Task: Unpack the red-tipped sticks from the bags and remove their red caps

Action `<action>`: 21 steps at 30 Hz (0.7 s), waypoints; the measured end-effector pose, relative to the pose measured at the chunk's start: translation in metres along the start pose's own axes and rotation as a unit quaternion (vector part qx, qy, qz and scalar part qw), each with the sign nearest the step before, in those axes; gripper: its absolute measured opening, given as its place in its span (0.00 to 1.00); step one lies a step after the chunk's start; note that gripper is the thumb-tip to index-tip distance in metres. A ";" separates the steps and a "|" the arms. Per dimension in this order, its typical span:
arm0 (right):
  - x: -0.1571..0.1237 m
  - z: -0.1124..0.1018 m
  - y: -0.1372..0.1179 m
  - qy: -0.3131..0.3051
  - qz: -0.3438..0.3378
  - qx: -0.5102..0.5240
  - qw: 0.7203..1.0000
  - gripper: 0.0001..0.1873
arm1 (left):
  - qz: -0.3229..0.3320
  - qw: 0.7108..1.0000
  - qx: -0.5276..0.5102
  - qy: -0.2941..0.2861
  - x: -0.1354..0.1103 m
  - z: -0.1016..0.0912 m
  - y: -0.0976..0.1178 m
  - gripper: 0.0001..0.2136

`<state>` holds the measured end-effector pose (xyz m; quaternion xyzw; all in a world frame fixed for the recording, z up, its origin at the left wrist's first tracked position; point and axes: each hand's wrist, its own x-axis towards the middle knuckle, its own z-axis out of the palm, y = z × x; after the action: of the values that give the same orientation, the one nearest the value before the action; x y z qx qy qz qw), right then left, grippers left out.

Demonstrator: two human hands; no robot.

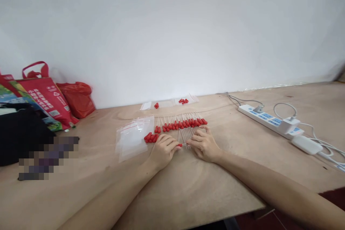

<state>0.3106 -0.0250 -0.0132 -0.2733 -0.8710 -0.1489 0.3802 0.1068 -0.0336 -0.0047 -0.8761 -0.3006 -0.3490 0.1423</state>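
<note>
My left hand [164,150] pinches a small red rubber tip [179,145] between thumb and fingers. My right hand [203,144] grips the thin clear stick [184,145] that meets this tip; whether the stick is inside it is too small to tell. Several bare clear sticks [182,135] lie between and under my hands, partly hidden by the right one. Just beyond them is a row of sticks with red tips [181,124], the tips facing me. A small heap of loose red tips [150,137] lies beside my left hand.
Clear zip bags [133,136] lie flat left of the heap. Small bags with red pieces [184,101] lie near the wall. A white power strip [269,120] with plugs and cables is at right. Red shopping bags [45,97] and a black bag [25,133] stand at left.
</note>
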 end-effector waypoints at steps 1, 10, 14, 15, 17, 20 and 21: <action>0.000 -0.001 0.000 0.003 -0.005 0.003 1.000 0.09 | 0.005 1.000 0.002 -0.005 -0.001 -0.001 0.000 0.07; -0.001 -0.003 -0.002 0.005 0.003 0.018 1.000 0.10 | 0.005 1.000 0.002 -0.025 -0.002 -0.007 0.004 0.09; -0.005 -0.005 0.004 -0.001 0.029 0.020 0.999 0.10 | -0.016 1.000 0.012 -0.013 -0.007 -0.007 -0.002 0.09; -0.006 -0.006 0.007 -0.001 0.047 0.018 0.999 0.11 | -0.026 1.000 0.011 -0.002 -0.009 -0.007 -0.004 0.09; -0.010 -0.008 0.016 0.002 0.103 0.012 0.995 0.11 | -0.053 0.998 -0.001 0.027 -0.012 -0.008 -0.009 0.09; -0.013 -0.008 0.028 0.005 0.195 0.006 0.981 0.12 | -0.091 0.994 -0.039 0.055 -0.012 -0.011 -0.013 0.07; -0.013 -0.007 0.030 0.006 0.219 0.004 0.976 0.12 | -0.107 0.991 -0.048 0.061 -0.011 -0.013 -0.014 0.07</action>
<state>0.3398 -0.0087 -0.0168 -0.4551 -0.7884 -0.0602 0.4095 0.0847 -0.0329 -0.0021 -0.8220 -0.3662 -0.4286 0.0803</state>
